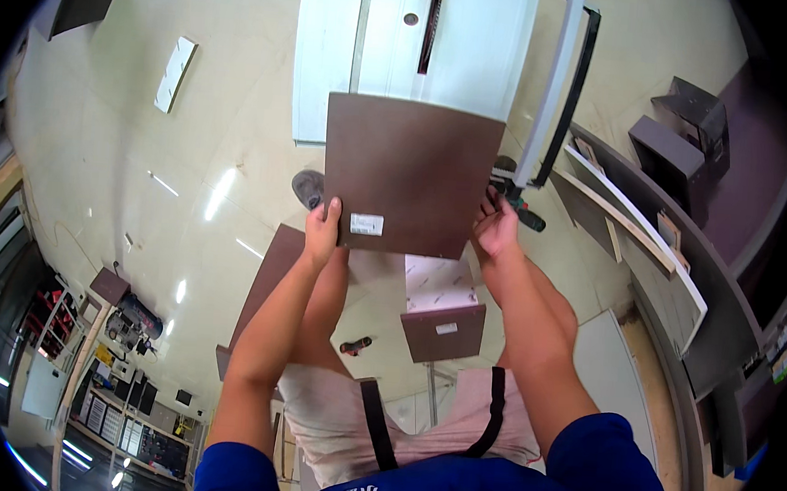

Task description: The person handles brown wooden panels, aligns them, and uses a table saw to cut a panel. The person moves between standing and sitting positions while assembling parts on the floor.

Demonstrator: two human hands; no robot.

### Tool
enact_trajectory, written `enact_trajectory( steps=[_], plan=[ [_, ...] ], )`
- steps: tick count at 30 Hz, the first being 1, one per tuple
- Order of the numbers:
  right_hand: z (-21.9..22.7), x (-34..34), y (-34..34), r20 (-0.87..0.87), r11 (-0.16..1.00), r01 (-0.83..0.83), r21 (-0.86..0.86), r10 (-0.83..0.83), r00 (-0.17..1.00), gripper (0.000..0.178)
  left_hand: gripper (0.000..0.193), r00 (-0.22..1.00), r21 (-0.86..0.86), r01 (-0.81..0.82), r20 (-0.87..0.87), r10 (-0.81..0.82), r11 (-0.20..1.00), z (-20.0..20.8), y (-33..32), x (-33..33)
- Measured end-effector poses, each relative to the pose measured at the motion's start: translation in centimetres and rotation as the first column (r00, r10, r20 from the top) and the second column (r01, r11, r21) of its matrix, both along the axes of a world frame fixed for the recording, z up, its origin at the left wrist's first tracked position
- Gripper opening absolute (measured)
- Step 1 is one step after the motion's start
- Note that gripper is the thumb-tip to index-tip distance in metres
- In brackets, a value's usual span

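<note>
A flat brown board with a white label near its lower left corner is held up in front of me. My left hand is closed on its left edge, thumb on the near face and the other fingers hidden behind. At the right edge, my right hand grips the board with its palm turned toward me; part of its fingers are hidden. Beyond the board lies a white panelled piece with a round fitting and a dark slot. Below the board, a smaller brown panel with a label adjoins a pale patterned panel.
A long clamp-like frame stands close by my right hand. Another brown panel leans left of my legs. A dark-handled tool lies on the floor between my feet. Several panels lean at the right; a white strip lies far left.
</note>
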State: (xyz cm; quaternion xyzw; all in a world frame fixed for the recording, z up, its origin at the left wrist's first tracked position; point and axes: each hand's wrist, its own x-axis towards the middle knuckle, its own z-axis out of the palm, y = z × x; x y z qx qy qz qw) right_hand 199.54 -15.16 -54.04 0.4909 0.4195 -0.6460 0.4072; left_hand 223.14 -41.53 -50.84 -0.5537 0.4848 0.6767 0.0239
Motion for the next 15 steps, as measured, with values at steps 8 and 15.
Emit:
enact_trajectory(
  steps=[8,15],
  plan=[
    [-9.7,-1.0,-3.5,-0.016,0.931,-0.159,-0.328,0.162,0.987,0.047,0.044,0.997,0.113,0.076,-0.007,-0.075,0.991,-0.8,-2.1,0.2],
    [-12.9,-1.8,-3.9,-0.015,0.892,-0.118,-0.436,0.123,0.992,0.049,0.057,0.988,0.333,0.150,-0.095,-0.125,0.931,-0.7,-3.3,-0.5]
  ],
)
